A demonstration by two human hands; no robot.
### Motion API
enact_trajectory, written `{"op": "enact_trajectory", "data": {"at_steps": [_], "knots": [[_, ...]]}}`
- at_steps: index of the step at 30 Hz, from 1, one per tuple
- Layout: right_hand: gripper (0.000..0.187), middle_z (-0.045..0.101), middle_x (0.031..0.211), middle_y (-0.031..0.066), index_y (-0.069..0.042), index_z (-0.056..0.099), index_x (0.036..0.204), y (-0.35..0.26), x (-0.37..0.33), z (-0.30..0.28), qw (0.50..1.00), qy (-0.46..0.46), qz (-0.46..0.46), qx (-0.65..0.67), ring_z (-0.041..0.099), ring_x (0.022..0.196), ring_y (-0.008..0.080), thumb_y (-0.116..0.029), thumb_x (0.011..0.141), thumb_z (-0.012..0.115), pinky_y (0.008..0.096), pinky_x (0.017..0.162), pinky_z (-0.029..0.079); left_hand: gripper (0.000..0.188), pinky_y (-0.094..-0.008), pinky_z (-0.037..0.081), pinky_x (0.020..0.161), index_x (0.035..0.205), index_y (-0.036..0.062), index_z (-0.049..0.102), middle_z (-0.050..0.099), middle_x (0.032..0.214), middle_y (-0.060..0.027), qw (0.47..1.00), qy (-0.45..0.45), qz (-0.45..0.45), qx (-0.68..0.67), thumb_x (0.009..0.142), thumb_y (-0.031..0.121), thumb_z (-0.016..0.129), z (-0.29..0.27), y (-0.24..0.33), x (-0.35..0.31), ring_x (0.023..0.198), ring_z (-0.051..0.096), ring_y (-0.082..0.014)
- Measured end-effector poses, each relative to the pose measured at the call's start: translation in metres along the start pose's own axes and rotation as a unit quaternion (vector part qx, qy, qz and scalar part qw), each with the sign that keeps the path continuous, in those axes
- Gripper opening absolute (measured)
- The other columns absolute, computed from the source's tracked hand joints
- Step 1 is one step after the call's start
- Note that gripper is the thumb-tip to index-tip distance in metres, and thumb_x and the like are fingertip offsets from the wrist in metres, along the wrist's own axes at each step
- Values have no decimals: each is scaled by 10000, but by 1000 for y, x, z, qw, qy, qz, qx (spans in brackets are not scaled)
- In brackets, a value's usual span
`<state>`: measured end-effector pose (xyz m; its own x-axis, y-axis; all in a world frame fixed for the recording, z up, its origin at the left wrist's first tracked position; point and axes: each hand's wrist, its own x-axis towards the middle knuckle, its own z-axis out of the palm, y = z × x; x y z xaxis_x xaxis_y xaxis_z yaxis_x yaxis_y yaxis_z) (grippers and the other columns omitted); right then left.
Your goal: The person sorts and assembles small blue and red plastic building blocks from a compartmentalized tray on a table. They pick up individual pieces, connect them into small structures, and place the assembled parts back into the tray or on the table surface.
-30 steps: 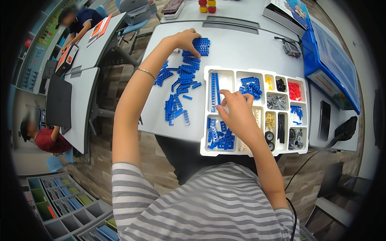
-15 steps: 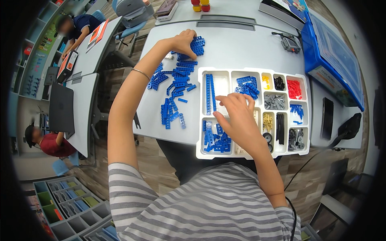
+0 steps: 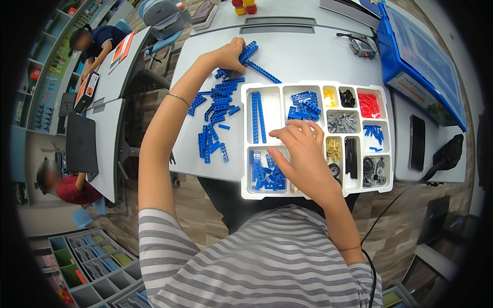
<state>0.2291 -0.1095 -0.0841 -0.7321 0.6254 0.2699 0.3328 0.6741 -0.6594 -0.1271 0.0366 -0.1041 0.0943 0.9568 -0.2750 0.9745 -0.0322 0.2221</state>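
Note:
At the far end of the blue pile, my left hand (image 3: 229, 56) curls around a clump of blue studded building beams (image 3: 249, 52), its thumb pressed to their near side. A long blue beam (image 3: 264, 72) slants away from that hand toward the tray. More loose blue beams (image 3: 218, 105) spread over the table nearer to me. Above the white sorting tray (image 3: 245, 138) hovers my right hand (image 3: 306, 161), fingers apart and holding nothing. Two long blue beams (image 3: 259, 118) lie in the far-left compartment beside its fingertips. Shorter blue pieces (image 3: 269, 172) fill the near-left compartment.
Other compartments hold red pieces (image 3: 368, 105), grey pieces (image 3: 342, 123), black rods (image 3: 351, 158) and wheels. A blue bin (image 3: 421, 66) stands right of the tray, near a black phone (image 3: 417, 142). A grey battery-box-like part (image 3: 361, 47) lies at the back. Two people sit at left tables.
My left hand has shifted the clump of blue beams, and a long beam now sticks out beside it. The right hand stays over the tray. The view has shifted slightly.

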Motion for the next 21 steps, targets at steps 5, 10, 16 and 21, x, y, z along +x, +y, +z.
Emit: {"op": "enact_trajectory", "data": {"at_steps": [5, 10, 16, 21], "knots": [[288, 643, 1140, 110, -48, 666, 1174, 2, -7, -1, 1000, 3, 6, -4, 490, 1286, 311, -189, 925, 700, 556, 1176, 220, 644, -425, 484, 979, 1274, -29, 490, 602, 1205, -274, 999, -9, -20, 43, 752, 225, 769, 0, 12, 5, 1126, 597, -398], [258, 649, 1159, 94, -68, 676, 1161, 4, -9, -10, 1000, 10, 8, -15, 486, 1307, 297, -222, 954, 687, 513, 1182, 218, 475, -451, 487, 961, 1193, -28, 564, 636, 1175, -271, 997, 43, 2, 69, 809, 197, 730, 12, 11, 5, 1103, 607, -415], [202, 696, 1018, 96, -49, 708, 1053, 23, 42, -32, 996, 72, -2, -50, 584, 1153, 286, -207, 930, 686, 437, 1064, 386, 289, -381, 550, 747, 1012, -2, 614, 683, 862, -136, 959, 202, -37, -197, 875, 230, 717, 0, 8, -5, 795, 667, -262], [170, 752, 933, 152, -31, 739, 904, 60, 151, 5, 991, 46, 64, -110, 715, 945, 339, -189, 845, 722, 468, 880, 541, 232, -257, 455, 581, 860, 97, 579, 536, 707, 19, 772, 228, 8, -593, 922, 252, 741, -22, 50, -40, 619, 545, -103]]}}
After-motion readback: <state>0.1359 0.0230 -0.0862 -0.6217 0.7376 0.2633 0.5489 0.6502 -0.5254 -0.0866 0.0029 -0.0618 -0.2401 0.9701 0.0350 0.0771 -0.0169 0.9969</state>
